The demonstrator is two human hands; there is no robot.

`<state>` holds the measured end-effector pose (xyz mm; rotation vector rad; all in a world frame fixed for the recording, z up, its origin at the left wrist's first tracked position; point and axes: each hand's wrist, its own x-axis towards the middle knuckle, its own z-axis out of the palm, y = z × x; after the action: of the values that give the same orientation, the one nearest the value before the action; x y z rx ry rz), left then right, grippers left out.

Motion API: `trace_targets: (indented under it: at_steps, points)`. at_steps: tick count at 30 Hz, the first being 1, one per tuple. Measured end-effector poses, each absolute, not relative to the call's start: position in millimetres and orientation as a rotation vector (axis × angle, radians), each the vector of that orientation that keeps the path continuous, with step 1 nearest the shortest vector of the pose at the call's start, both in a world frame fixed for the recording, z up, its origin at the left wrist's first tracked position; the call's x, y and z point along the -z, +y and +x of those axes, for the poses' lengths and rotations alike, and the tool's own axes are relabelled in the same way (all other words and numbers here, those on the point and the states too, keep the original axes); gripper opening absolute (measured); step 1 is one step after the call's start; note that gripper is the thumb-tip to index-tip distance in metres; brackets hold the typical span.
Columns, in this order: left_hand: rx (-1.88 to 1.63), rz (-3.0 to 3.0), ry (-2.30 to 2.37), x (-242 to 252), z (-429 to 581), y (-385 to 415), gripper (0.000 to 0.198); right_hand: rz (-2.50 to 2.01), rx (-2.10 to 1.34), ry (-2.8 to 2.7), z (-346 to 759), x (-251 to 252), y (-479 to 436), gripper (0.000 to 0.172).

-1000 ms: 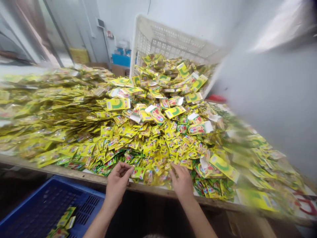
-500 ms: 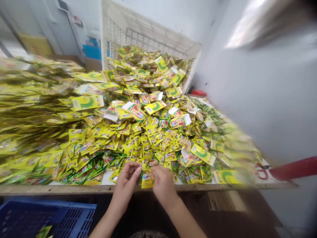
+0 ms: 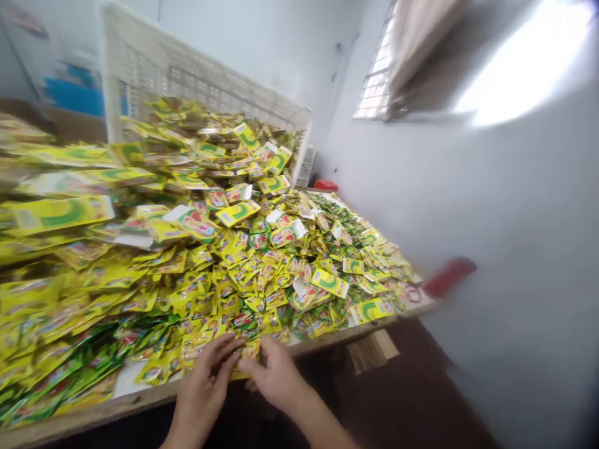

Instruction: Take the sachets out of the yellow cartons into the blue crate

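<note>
At the table's front edge both my hands are close together over small glossy sachets. My left hand (image 3: 208, 374) has curled fingers, with a gap between its fingertips and thumb, and I see nothing held there. My right hand (image 3: 278, 374) has its thumb and forefinger at a yellow sachet (image 3: 251, 348), which lies between the two hands; the fingers partly cover it. Just beyond are heaped yellow sachets (image 3: 229, 305), with green sachets (image 3: 145, 333) to the left. Flat yellow cardboard boxes (image 3: 238, 212), some with white flaps open, lie on the heap.
A tilted white plastic crate (image 3: 206, 78) at the back spills more boxes onto the table. Near the right corner lie a red-handled item (image 3: 414, 294) and a blurred red cylinder (image 3: 449, 277). A wall (image 3: 421, 187) stands on the right; cardboard (image 3: 374, 350) lies below the table.
The view has turned to the right, so the crate and heap sit further left and the blue basket is out of sight. My hands remain close together at the table edge.
</note>
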<state>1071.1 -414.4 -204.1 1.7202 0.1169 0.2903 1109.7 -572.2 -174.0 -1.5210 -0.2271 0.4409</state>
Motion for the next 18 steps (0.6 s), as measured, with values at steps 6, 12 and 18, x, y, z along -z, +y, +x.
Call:
trace_targets:
  at_steps: [6,12,18]
  points:
    - [-0.234,1.686,-0.135,160.7,1098.4,-458.9,0.038,-1.294,-0.44,-0.186,1114.1,168.1,-616.0,0.032]
    - [-0.093,1.789,-0.345,146.1,1131.5,-493.0,0.045,-1.185,-0.318,-0.039,1120.4,160.1,-648.9,0.025]
    - [-0.114,1.998,-0.66,151.7,1162.4,-482.7,0.032,-1.092,-0.228,0.097,1130.9,175.4,-656.9,0.02]
